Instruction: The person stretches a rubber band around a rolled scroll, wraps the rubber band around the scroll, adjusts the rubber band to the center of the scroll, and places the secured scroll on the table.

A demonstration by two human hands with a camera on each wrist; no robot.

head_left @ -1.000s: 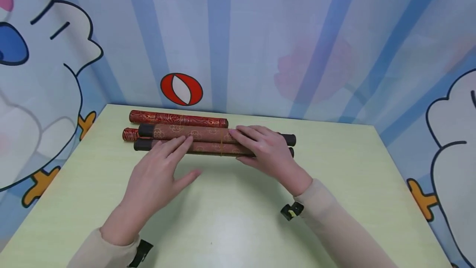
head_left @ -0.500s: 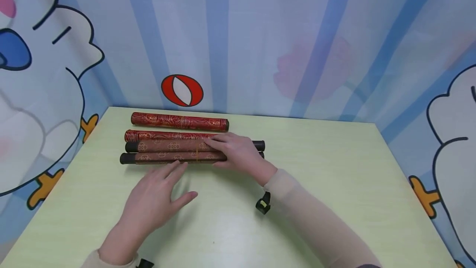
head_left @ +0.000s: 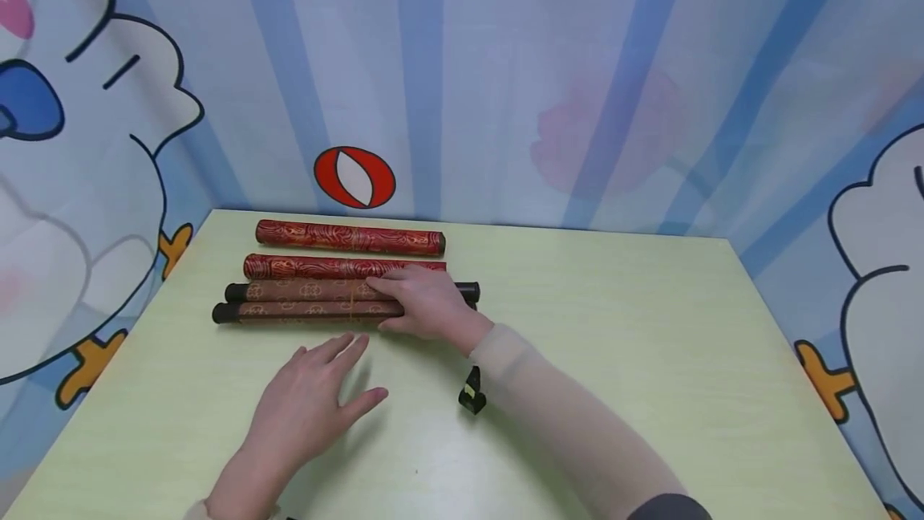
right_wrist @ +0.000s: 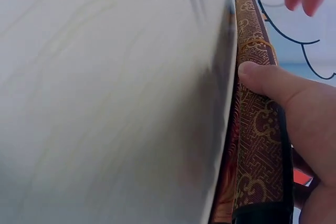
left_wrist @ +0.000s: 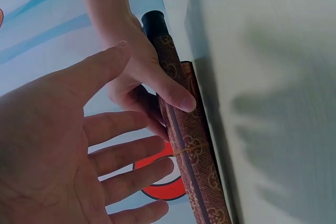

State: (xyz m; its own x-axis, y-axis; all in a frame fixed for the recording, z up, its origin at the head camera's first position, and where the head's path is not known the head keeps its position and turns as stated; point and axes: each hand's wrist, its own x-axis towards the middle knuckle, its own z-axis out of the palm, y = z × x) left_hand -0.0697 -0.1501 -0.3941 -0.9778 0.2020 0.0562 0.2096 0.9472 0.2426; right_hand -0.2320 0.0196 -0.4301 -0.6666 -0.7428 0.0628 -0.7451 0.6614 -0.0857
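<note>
Two brown patterned rolled scrolls with black end knobs lie side by side: the rear brown scroll [head_left: 277, 290] and the front brown scroll [head_left: 296, 311], tied with thin cord. My right hand [head_left: 429, 305] grips them right of the middle, thumb on the near side and fingers over the far side; in the right wrist view its thumb [right_wrist: 257, 77] presses on the front scroll. Just behind are a red patterned scroll [head_left: 310, 266], partly covered by the right hand, and another red scroll [head_left: 350, 237] further back. My left hand [head_left: 306, 400], fingers spread, hovers in front, touching nothing.
The pale table [head_left: 613, 327] carries the scrolls at its back left. Behind it rises a blue striped backdrop [head_left: 491, 87] with cartoon figures, close to the rear red scroll. Dark straps or small devices show at the sleeves.
My right hand has slid the brown scrolls left and nearer, off the red scrolls, which now show more. My left hand has come off the brown scrolls and drawn back slightly.
</note>
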